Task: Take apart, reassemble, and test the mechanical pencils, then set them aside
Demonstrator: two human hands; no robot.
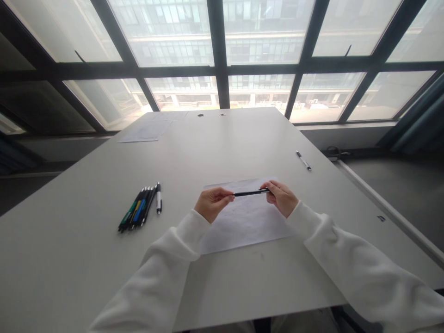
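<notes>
The left hand (212, 204) pinches the left end of a black pen (249, 193), and the right hand (282, 198) grips its clip end. The pen's long axis runs crosswise between them, nearly level, rising slightly rightward, above a paper sheet (243, 226) on the counter (86, 259). Leftward lies a bunch of pens (138, 210), pointing away and slightly right; farther off at right, a white pen (304, 161) slants.
</notes>
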